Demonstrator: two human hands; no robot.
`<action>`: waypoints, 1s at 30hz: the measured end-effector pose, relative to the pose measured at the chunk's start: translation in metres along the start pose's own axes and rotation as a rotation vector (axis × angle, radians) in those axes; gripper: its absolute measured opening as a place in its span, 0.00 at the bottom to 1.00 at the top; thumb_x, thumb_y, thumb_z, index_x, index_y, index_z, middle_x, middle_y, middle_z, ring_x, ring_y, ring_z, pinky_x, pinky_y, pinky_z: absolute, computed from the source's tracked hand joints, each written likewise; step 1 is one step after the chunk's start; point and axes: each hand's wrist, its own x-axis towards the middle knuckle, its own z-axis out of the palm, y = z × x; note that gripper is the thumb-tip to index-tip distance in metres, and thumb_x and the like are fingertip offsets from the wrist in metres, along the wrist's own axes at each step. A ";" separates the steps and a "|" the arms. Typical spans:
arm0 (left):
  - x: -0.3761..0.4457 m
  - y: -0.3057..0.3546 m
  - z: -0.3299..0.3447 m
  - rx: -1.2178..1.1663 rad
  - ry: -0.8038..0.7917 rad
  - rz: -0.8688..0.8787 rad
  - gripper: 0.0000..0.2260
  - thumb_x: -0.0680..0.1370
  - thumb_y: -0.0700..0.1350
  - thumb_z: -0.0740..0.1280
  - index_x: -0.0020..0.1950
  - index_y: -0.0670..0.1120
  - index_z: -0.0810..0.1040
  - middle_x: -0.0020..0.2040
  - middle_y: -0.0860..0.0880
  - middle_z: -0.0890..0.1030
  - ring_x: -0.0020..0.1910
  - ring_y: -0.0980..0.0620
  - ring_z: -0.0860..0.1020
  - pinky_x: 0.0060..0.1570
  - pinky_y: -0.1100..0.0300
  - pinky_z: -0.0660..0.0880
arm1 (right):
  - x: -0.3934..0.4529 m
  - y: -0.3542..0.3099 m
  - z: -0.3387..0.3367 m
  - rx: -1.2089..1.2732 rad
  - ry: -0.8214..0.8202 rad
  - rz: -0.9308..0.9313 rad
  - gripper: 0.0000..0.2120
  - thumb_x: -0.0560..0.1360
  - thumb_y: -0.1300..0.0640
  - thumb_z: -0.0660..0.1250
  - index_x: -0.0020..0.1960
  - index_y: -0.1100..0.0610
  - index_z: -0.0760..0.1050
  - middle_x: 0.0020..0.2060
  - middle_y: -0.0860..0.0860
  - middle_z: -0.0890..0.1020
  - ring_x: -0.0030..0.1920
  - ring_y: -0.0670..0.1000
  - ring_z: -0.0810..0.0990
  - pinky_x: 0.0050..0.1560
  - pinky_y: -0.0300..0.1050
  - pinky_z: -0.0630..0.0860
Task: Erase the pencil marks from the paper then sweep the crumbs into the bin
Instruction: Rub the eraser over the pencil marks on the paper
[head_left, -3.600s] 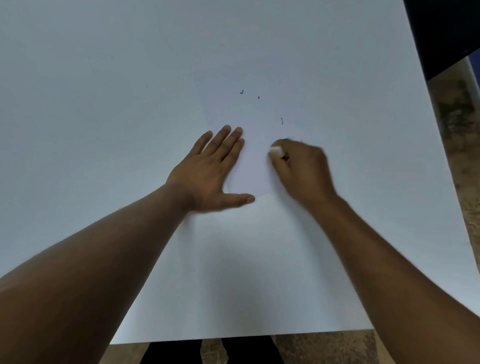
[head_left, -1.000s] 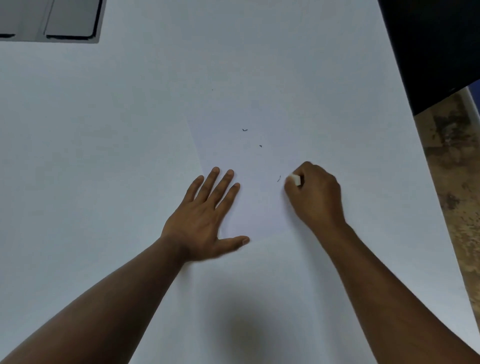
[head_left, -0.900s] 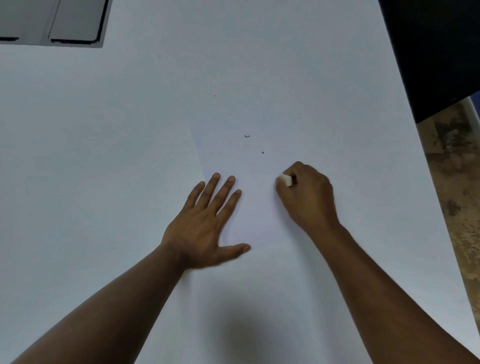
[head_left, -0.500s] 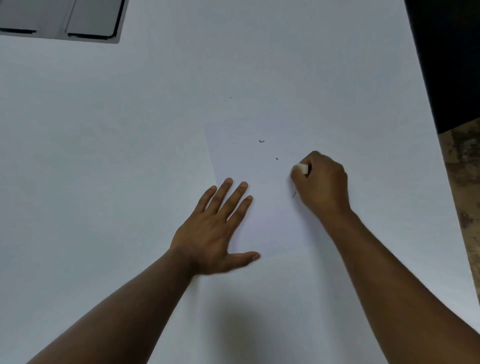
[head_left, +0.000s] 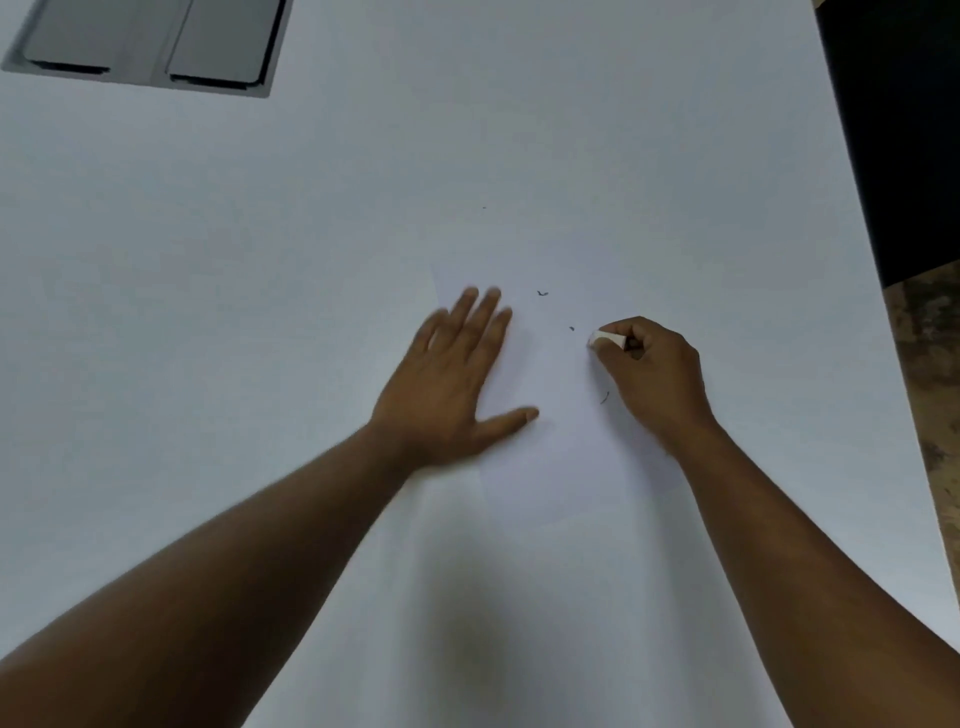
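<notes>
A white sheet of paper (head_left: 566, 249) lies on the white table, hard to tell from it. My left hand (head_left: 452, 384) rests flat on the sheet's left part, fingers spread. My right hand (head_left: 649, 374) is closed on a small white eraser (head_left: 607, 340), whose tip touches the paper. Dark eraser crumbs (head_left: 542, 293) lie on the sheet beyond my hands, one speck (head_left: 571, 328) just left of the eraser and one curl (head_left: 604, 399) beside my right palm. No bin is in view.
A grey metal flap panel (head_left: 150, 47) is set into the white table (head_left: 208, 260) at the far left. The table's right edge (head_left: 883, 322) runs down past a dark object and a mottled brown floor (head_left: 930, 364).
My left hand has slid forward along the paper's left part and looks blurred. My right hand with the eraser has shifted a little forward and left. The view has tilted so more of the grey panel shows.
</notes>
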 end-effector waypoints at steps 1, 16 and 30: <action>0.014 -0.007 -0.006 0.014 -0.005 -0.015 0.46 0.77 0.74 0.52 0.84 0.45 0.47 0.85 0.46 0.45 0.83 0.48 0.40 0.81 0.47 0.43 | 0.000 0.000 0.000 0.003 0.000 0.007 0.05 0.77 0.53 0.69 0.50 0.53 0.81 0.42 0.44 0.83 0.40 0.40 0.78 0.39 0.27 0.70; 0.043 -0.039 0.006 0.086 -0.096 0.060 0.49 0.75 0.78 0.47 0.84 0.44 0.47 0.85 0.45 0.43 0.83 0.47 0.38 0.81 0.44 0.44 | 0.009 -0.072 0.075 -0.145 0.156 -0.097 0.10 0.76 0.50 0.66 0.49 0.57 0.77 0.36 0.48 0.81 0.37 0.49 0.79 0.40 0.41 0.75; 0.043 -0.038 0.006 0.091 -0.101 0.046 0.49 0.76 0.78 0.47 0.84 0.44 0.45 0.84 0.46 0.40 0.83 0.47 0.36 0.81 0.45 0.41 | 0.035 -0.052 0.052 -0.231 0.270 0.091 0.07 0.75 0.54 0.66 0.46 0.58 0.77 0.40 0.51 0.82 0.39 0.51 0.77 0.36 0.35 0.62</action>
